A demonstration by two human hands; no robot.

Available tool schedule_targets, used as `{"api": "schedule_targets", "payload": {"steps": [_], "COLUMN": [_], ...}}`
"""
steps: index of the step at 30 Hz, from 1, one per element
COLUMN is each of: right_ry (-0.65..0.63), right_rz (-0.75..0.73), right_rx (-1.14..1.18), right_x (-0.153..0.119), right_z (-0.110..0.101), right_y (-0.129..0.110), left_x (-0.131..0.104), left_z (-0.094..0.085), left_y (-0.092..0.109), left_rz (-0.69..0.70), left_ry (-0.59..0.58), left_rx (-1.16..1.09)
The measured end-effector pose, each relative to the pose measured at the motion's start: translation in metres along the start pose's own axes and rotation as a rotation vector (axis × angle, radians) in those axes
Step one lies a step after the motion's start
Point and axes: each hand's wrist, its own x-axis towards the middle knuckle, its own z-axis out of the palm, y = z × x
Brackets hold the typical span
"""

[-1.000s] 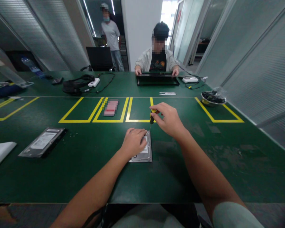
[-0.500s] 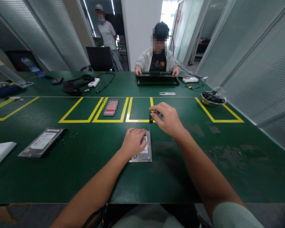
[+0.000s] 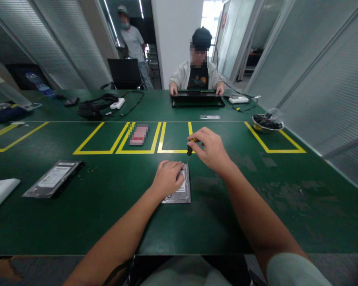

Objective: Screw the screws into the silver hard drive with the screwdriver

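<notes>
A silver hard drive (image 3: 183, 195) lies on the green table in front of me, its label partly covered. My left hand (image 3: 168, 178) rests over its left and upper part, fingers stretched across the top and thumb apart on the label. A small screwdriver (image 3: 189, 149) with a black and yellow handle stands nearly upright, its thin tip at the drive's upper right corner. Closed around that handle, the fingers of my right hand (image 3: 208, 147) pinch it near the top. Whether the tip sits in a screw is too small to tell.
To the left lie a bagged hard drive (image 3: 55, 178) and a white object (image 3: 1, 192). Beyond are yellow tape outlines (image 3: 137, 152), a pink blurred item (image 3: 139, 135), and a bowl of dark parts (image 3: 267, 122). Opposite, a person (image 3: 198, 75) holds a black tray-like frame (image 3: 198, 104).
The screwdriver handle looks slightly turned between my right fingers, with less yellow showing. My left hand and the hard drive stay in place.
</notes>
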Motion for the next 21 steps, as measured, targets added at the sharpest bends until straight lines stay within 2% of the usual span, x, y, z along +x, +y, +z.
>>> {"api": "schedule_targets", "payload": {"steps": [21], "right_ry": [0.003], "right_rz": [-0.047], "right_rx": [0.014], "right_x": [-0.0006], "right_z": [0.0011], "right_y": [-0.0009], "left_x": [0.0], "left_z": [0.0015], "left_y": [0.0], "left_rz": [-0.001], "left_ry": [0.009], "left_rx": [-0.006]}}
